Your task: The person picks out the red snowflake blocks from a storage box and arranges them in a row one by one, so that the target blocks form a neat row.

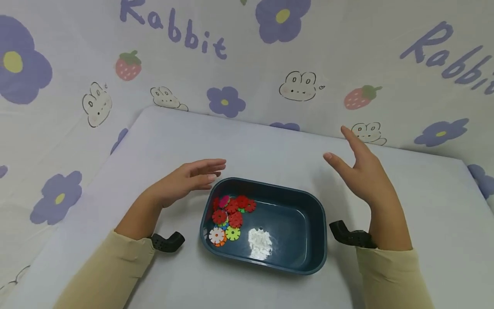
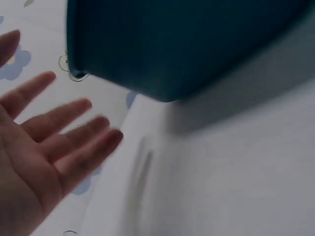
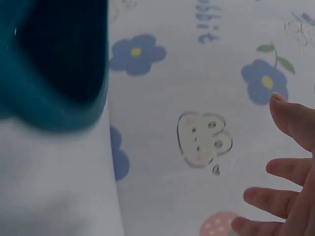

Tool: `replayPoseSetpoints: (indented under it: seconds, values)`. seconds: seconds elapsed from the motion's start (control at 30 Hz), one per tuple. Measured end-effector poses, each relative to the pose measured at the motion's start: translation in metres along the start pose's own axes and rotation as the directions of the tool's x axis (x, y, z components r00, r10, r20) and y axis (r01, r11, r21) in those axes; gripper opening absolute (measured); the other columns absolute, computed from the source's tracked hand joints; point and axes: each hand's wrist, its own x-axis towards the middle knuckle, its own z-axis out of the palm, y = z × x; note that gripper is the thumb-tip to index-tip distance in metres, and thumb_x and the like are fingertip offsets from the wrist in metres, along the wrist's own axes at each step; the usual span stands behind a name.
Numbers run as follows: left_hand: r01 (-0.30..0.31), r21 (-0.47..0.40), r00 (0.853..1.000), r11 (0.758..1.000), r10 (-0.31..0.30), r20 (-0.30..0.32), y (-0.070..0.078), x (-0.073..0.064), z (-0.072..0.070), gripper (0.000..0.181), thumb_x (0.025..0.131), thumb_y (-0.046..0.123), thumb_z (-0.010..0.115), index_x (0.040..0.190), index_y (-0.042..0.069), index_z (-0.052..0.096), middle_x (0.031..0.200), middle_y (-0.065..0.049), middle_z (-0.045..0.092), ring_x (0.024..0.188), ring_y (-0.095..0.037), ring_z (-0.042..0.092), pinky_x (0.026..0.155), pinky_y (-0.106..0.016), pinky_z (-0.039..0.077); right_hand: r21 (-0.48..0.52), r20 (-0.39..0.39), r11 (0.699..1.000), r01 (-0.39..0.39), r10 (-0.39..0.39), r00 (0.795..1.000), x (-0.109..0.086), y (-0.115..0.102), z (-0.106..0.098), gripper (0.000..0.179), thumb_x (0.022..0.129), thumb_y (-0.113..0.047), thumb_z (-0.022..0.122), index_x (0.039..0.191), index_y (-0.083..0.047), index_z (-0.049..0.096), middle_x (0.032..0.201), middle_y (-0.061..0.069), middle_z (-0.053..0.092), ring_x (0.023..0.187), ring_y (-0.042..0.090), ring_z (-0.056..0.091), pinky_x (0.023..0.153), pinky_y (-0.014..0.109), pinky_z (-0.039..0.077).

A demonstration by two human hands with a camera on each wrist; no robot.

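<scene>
A dark teal rectangular tub (image 1: pixel 285 268) sits on the white table, its left end holding a pile of flower-shaped plastic discs (image 1: pixel 235 219) in red, white, lime, orange and other colours. Beside the tub's upper left corner is my left hand (image 1: pixel 185 182), fingers extended and nothing in it. My right hand (image 1: pixel 364 176) is raised past the tub's right end, thumb and fingers spread, also holding nothing. In the left wrist view the left fingers (image 2: pixel 74 157) reach out near the tub's wall (image 2: pixel 162 54). The right wrist view has the right fingers (image 3: pixel 275 201) apart from the tub's corner (image 3: pixel 64 118).
The white tabletop (image 1: pixel 231 141) extends around the tub. Behind it hangs a pale cloth (image 1: pixel 247 60) printed with purple flowers, rabbits, strawberries and lettering. A black wrist device (image 1: pixel 167 242) is on the left forearm, another black device (image 1: pixel 351 236) on the right.
</scene>
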Motion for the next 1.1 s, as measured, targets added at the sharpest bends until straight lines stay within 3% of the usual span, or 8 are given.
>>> replayPoseSetpoints:
  seconds: [0.1,0.2,0.37,0.47,0.63,0.8,0.93,1.1]
  values:
    - [-0.001,-0.099,1.0,0.995,0.002,0.015,-0.006,-0.006,0.008,0.05,0.099,0.027,0.057,0.147,0.017,0.046,0.15,-0.004,0.048,0.136,-0.028,0.046,0.105,-0.048,0.045,0.063,0.024,0.997,0.038,-0.039,0.999,-0.006,-0.016,0.006,0.077,0.094,-0.055,0.056,0.157,-0.036,0.016,0.164,-0.001,0.021,0.148,0.036,0.026,0.108,0.067,0.028]
    - [0.009,-0.132,1.0,0.991,-0.009,0.003,-0.01,-0.008,0.013,0.048,0.097,0.027,0.061,0.143,0.017,0.051,0.147,-0.001,0.05,0.134,-0.026,0.048,0.104,-0.044,0.047,0.121,0.013,0.985,0.121,-0.123,0.992,-0.01,-0.032,0.011,0.069,0.095,-0.046,0.06,0.155,-0.033,0.028,0.159,-0.001,0.034,0.143,0.03,0.036,0.11,0.061,0.032]
    - [-0.007,-0.166,0.999,0.986,0.0,-0.046,-0.016,-0.006,0.016,0.041,0.096,0.022,0.063,0.136,0.017,0.059,0.143,-0.003,0.054,0.128,-0.026,0.051,0.1,-0.037,0.05,0.139,-0.026,0.953,0.269,-0.268,0.963,-0.013,-0.045,0.026,0.054,0.098,-0.033,0.06,0.148,-0.021,0.045,0.143,0.007,0.055,0.129,0.028,0.053,0.105,0.055,0.042]
    - [-0.005,-0.194,0.999,0.981,-0.005,-0.054,-0.023,-0.005,0.016,0.039,0.095,0.017,0.063,0.134,0.013,0.061,0.141,-0.006,0.056,0.124,-0.027,0.053,0.097,-0.033,0.051,0.161,-0.008,0.932,0.325,-0.328,0.945,-0.013,-0.047,0.037,0.045,0.098,-0.027,0.06,0.141,-0.016,0.054,0.128,0.008,0.066,0.115,0.026,0.063,0.097,0.046,0.051]
    - [-0.005,-0.237,0.998,0.972,-0.011,-0.066,-0.034,-0.006,0.019,0.039,0.093,0.014,0.065,0.132,0.01,0.062,0.138,-0.007,0.058,0.122,-0.025,0.056,0.098,-0.034,0.051,0.243,0.071,0.908,0.341,-0.368,0.927,-0.011,-0.051,0.052,0.036,0.097,-0.023,0.063,0.132,-0.016,0.062,0.114,0.002,0.072,0.1,0.014,0.068,0.083,0.026,0.055]
    - [0.002,-0.266,0.996,0.964,-0.025,-0.084,-0.04,-0.007,0.021,0.039,0.093,0.018,0.066,0.131,0.016,0.063,0.135,-0.003,0.061,0.124,-0.023,0.054,0.104,-0.038,0.047,0.319,0.155,0.885,0.34,-0.403,0.902,-0.004,-0.066,0.063,0.032,0.096,-0.021,0.064,0.127,-0.013,0.065,0.11,0.002,0.072,0.095,0.016,0.07,0.079,0.026,0.057]
    - [-0.012,-0.272,0.996,0.962,-0.014,-0.094,-0.043,-0.005,0.021,0.039,0.093,0.02,0.067,0.132,0.017,0.064,0.134,-0.003,0.062,0.124,-0.023,0.054,0.104,-0.039,0.046,0.404,0.255,0.855,0.325,-0.446,0.858,0.005,-0.086,0.07,0.027,0.095,-0.019,0.065,0.12,-0.011,0.068,0.096,0.004,0.071,0.082,0.025,0.068,0.07,0.031,0.057]
    - [-0.015,-0.296,0.997,0.955,-0.01,-0.082,-0.047,-0.003,0.02,0.039,0.092,0.022,0.069,0.13,0.017,0.065,0.131,-0.003,0.064,0.122,-0.022,0.055,0.103,-0.037,0.047,0.533,0.396,0.799,0.278,-0.526,0.753,0.019,-0.111,0.085,0.024,0.095,-0.018,0.064,0.115,-0.007,0.07,0.088,0.008,0.069,0.069,0.026,0.059,0.063,0.034,0.053]
